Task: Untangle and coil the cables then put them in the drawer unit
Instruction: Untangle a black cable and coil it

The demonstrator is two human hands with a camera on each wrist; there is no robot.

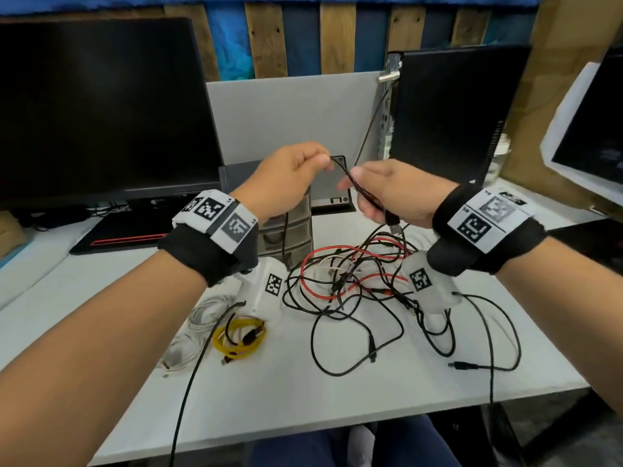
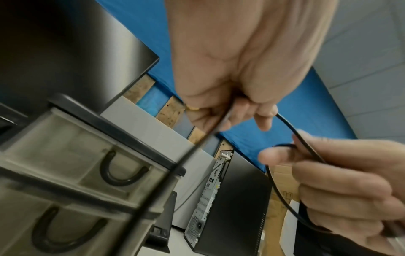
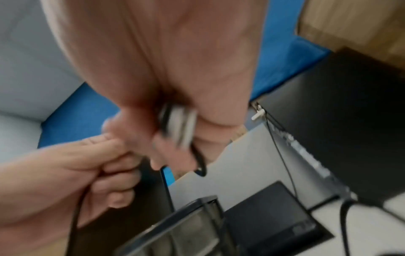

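Both hands are raised above the white desk [image 1: 303, 399]. My left hand [image 1: 296, 176] pinches a thin black cable [image 1: 350, 178] at its bend, and my right hand [image 1: 384, 193] grips several folded loops of the same cable, a USB plug [image 1: 392, 222] hanging below the palm. In the left wrist view the black cable [image 2: 285, 121] arcs from my left hand [image 2: 241, 110] to my right hand [image 2: 342, 181]. The right wrist view is blurred; it shows my right hand [image 3: 175, 129] round cable loops. A tangle of black, red and white cables [image 1: 354, 281] lies below. The small grey drawer unit [image 1: 290, 230] stands behind my left wrist.
A coiled yellow cable [image 1: 239, 335] and a pale white cable [image 1: 199, 318] lie at the front left. A black monitor [image 1: 101, 106] and a laptop [image 1: 128, 230] stand at left, a black computer tower [image 1: 448, 112] at back right, another screen [image 1: 593, 136] at far right.
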